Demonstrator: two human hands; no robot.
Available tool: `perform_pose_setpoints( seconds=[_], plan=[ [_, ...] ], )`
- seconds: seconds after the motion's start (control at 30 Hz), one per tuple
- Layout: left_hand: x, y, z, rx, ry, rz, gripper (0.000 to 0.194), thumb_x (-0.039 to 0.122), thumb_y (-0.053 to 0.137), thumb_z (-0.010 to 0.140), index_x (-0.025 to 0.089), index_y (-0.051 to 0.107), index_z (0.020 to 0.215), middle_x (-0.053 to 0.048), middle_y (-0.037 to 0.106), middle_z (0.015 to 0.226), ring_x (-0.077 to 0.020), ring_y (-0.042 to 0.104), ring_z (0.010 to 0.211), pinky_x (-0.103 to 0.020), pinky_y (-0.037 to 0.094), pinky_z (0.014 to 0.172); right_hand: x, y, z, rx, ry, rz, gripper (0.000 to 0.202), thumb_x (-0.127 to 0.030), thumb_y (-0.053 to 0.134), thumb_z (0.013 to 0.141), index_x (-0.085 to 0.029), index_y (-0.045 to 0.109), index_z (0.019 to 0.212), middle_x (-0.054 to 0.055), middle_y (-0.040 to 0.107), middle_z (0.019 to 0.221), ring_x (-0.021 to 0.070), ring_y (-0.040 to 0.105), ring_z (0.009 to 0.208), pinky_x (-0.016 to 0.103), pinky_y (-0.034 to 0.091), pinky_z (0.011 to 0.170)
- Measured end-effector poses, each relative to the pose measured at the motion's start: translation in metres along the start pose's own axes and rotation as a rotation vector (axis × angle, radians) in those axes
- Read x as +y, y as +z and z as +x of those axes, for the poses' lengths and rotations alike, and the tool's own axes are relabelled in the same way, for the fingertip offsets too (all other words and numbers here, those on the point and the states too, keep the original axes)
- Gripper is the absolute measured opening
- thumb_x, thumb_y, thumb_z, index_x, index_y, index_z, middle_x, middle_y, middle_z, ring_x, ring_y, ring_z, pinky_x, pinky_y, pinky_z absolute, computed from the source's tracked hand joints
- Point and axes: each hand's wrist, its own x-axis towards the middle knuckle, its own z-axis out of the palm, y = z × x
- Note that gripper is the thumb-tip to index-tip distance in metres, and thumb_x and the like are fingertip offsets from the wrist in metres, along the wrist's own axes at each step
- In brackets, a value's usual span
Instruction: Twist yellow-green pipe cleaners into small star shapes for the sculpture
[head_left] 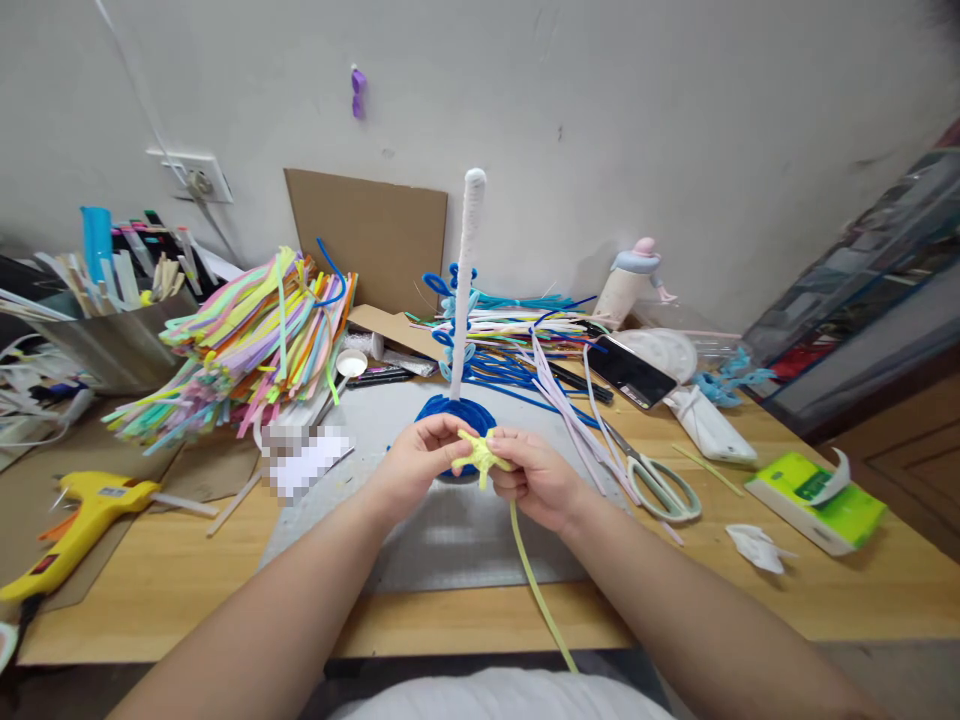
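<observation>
Between my two hands is a small yellow star shape bent from fuzzy pipe cleaner (481, 456). My left hand (424, 455) pinches its left side with thumb and fingers. On its right side, my right hand (536, 470) grips it with curled fingers. A long yellow tail (534, 575) hangs from below my right hand, past the table's front edge. Just behind the hands stands an upright white fuzzy post (466, 270) on a round blue coiled base (450, 405). Blue looped pieces (439, 285) show beside the post. The hands partly cover the base.
A grey mat (450, 550) lies under the hands. On the left are a yellow glue gun (97, 510) and a large bundle of coloured pipe cleaners (255, 340). Scissors (664, 485), a dark phone (630, 370) and a green tissue pack (817, 500) lie on the right.
</observation>
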Motion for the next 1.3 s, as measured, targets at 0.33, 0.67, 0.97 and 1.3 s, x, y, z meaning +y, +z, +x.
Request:
perform_pose_setpoints(
  seconds=[0.33,0.67,0.97,1.3],
  plan=[
    [-0.013,0.003,0.001,-0.013,0.071,-0.113,0.013,0.026,0.073,0.065,0.016,0.066,0.070,-0.001,0.061,0.075,-0.0132,0.055,0.072,-0.026,0.041,0.069,0.005,0.001,-0.001,-0.013,-0.056,0.025,0.030,-0.031,0.068,0.073,-0.018,0.042,0.065,-0.012,0.026,0.044,0.0021,0.011,0.038,0.017,0.006,0.037],
    [-0.004,0.003,-0.001,-0.051,-0.124,-0.313,0.025,0.033,0.071,0.068,0.015,0.066,0.085,-0.004,0.062,0.082,-0.0121,0.057,0.072,-0.024,0.043,0.068,0.003,0.002,0.002,0.126,-0.195,-0.126,0.029,-0.032,0.070,0.069,-0.017,0.047,0.064,-0.011,0.031,0.044,0.0017,0.017,0.037,0.018,0.009,0.037],
    [-0.010,0.001,0.002,-0.042,-0.036,-0.004,0.027,0.031,0.070,0.069,0.015,0.061,0.088,-0.001,0.060,0.077,-0.0107,0.054,0.067,-0.023,0.041,0.063,0.003,0.001,0.005,0.256,-0.292,-0.430,0.027,-0.036,0.069,0.067,-0.016,0.052,0.061,-0.006,0.046,0.049,0.0049,0.032,0.043,0.020,0.022,0.043],
    [-0.001,0.000,0.001,0.038,-0.095,0.136,0.030,0.032,0.075,0.061,0.014,0.064,0.082,-0.002,0.063,0.075,-0.0106,0.055,0.063,-0.022,0.040,0.058,-0.003,-0.007,0.006,0.140,-0.192,-0.535,0.021,-0.035,0.062,0.070,-0.015,0.057,0.067,-0.009,0.036,0.046,0.0050,0.024,0.042,0.022,0.019,0.044]
  ],
)
